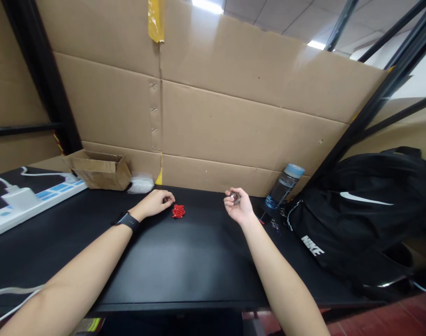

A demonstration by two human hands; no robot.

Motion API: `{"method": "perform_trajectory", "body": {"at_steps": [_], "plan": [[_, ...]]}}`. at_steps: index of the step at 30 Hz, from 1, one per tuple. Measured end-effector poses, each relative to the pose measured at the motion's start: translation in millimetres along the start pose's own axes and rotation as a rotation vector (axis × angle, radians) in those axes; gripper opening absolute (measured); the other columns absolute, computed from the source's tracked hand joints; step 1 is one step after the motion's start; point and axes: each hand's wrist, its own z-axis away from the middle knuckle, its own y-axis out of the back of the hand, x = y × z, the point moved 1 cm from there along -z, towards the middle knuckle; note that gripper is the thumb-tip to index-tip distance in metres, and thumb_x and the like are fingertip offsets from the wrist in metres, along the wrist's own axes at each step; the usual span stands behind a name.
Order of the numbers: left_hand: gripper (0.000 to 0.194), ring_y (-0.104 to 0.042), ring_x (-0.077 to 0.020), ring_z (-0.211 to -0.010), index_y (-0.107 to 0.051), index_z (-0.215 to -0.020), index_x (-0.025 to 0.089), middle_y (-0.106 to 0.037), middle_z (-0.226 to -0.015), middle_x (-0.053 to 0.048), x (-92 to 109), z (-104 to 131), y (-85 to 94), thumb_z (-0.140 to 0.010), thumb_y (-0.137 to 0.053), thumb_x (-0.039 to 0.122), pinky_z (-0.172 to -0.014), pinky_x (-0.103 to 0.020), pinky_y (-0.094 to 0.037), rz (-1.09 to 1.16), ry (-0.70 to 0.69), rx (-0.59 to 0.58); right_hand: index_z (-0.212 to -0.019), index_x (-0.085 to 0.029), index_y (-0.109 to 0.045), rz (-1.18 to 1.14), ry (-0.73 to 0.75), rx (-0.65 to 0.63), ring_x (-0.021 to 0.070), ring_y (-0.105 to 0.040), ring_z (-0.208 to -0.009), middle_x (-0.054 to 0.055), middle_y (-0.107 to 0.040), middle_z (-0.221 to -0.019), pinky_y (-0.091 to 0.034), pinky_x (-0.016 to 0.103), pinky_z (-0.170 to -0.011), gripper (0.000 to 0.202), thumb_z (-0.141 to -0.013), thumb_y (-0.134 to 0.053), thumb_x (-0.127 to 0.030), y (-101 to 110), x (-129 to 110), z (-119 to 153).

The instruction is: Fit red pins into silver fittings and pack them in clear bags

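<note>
On the black table my left hand (160, 201) rests, wearing a dark wristband, its fingers loosely bent and nothing visible in them. Just right of its fingertips lies a small pile of red pieces (178, 211), too small to identify for certain. My right hand (240, 207) is raised over the table to the right, palm partly turned up. Its fingers curl around a small round greyish object (235, 198) with a shiny surface; part of it is hidden by the fingers and its kind is unclear.
A white power strip (59, 195) with a plug and cables lies at left. Behind it stand an open cardboard box (101, 172) and a clear plastic bundle (141, 184). To the right are a water bottle (284, 186), small keys or trinkets (275, 226) and a black backpack (366, 210). Cardboard (233, 126) walls the back.
</note>
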Motion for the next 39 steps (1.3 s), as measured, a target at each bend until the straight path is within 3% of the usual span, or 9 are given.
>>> {"method": "perform_trajectory", "body": {"at_steps": [3, 6, 14, 20, 24, 28, 34, 39], "plan": [[0.026, -0.069, -0.0187, -0.076, -0.074, -0.093, 0.019, -0.076, -0.087, -0.005, -0.3, 0.3, 0.0, -0.088, -0.054, 0.033, -0.072, -0.026, -0.049, -0.009, -0.006, -0.010, -0.071, -0.020, -0.044, 0.098, -0.077, 0.197, 0.0065, -0.040, -0.044, -0.002, -0.051, -0.059, -0.034, 0.014, -0.037, 0.017, -0.079, -0.056, -0.011, 12.9, 6.0, -11.4], [0.026, -0.069, -0.0185, -0.076, -0.074, -0.094, 0.019, -0.076, -0.087, -0.005, 0.0, 0.4, 0.4, -0.089, -0.053, 0.033, -0.071, -0.026, -0.050, -0.014, -0.007, -0.016, -0.072, -0.021, -0.044, 0.158, -0.114, 0.228, 0.0081, -0.039, -0.042, -0.003, -0.047, -0.055, -0.032, 0.016, -0.036, 0.018, -0.080, -0.055, -0.010, 19.8, 8.4, -17.7], [0.024, -0.069, -0.0183, -0.074, -0.074, -0.092, 0.019, -0.076, -0.085, -0.005, 0.2, 0.4, -1.2, -0.088, -0.055, 0.033, -0.071, -0.025, -0.050, -0.006, -0.011, -0.019, -0.076, -0.020, -0.052, 0.326, -0.020, 0.088, 0.0065, -0.044, -0.048, -0.002, -0.056, -0.064, -0.029, 0.015, -0.039, 0.013, -0.078, -0.064, -0.015, 5.9, 9.8, -6.3], [0.025, -0.069, -0.0179, -0.075, -0.074, -0.093, 0.019, -0.076, -0.086, -0.005, -0.4, 0.3, -0.8, -0.089, -0.054, 0.033, -0.071, -0.025, -0.049, -0.007, -0.005, -0.021, -0.081, -0.018, -0.064, 0.633, -0.074, 0.055, 0.0089, -0.051, -0.047, -0.004, -0.058, -0.060, -0.029, 0.016, -0.039, 0.014, -0.070, -0.070, -0.010, 15.2, 25.1, -9.5], [0.026, -0.069, -0.0178, -0.074, -0.074, -0.093, 0.019, -0.076, -0.086, -0.005, -0.4, 0.4, -0.9, -0.089, -0.054, 0.034, -0.071, -0.025, -0.050, -0.004, -0.004, -0.027, -0.081, -0.019, -0.065, 0.869, -0.062, 0.006, 0.0074, -0.049, -0.047, -0.006, -0.055, -0.058, -0.035, 0.015, -0.042, 0.008, -0.075, -0.070, -0.017, 19.8, 24.8, -11.2], [0.026, -0.069, -0.0182, -0.074, -0.074, -0.093, 0.019, -0.076, -0.085, -0.005, -0.4, 0.6, -1.3, -0.088, -0.054, 0.035, -0.070, -0.026, -0.050, 0.006, -0.005, -0.026, -0.086, -0.019, -0.066, 0.836, -0.048, 0.013, 0.0093, -0.050, -0.047, -0.006, -0.053, -0.056, -0.046, 0.019, -0.045, 0.009, -0.078, -0.071, -0.019, 20.6, 22.1, -11.9], [0.026, -0.069, -0.0184, -0.074, -0.074, -0.092, 0.020, -0.076, -0.085, -0.005, -0.5, 0.8, -1.6, -0.087, -0.054, 0.035, -0.071, -0.026, -0.051, 0.015, -0.008, -0.017, -0.089, -0.018, -0.064, 0.658, -0.061, 0.048, 0.0190, -0.067, -0.059, 0.002, -0.065, -0.067, -0.058, 0.031, -0.053, 0.014, -0.079, -0.072, -0.013, 30.4, 17.3, -18.9], [0.025, -0.069, -0.0183, -0.073, -0.074, -0.092, 0.019, -0.076, -0.085, -0.005, 0.0, 0.4, -1.6, -0.087, -0.054, 0.034, -0.070, -0.026, -0.050, 0.012, -0.010, -0.016, -0.087, -0.017, -0.061, 0.481, -0.027, 0.129, 0.0166, -0.065, -0.061, 0.002, -0.065, -0.067, -0.062, 0.033, -0.060, 0.015, -0.079, -0.070, -0.008, 39.0, 10.9, -24.9]]}}
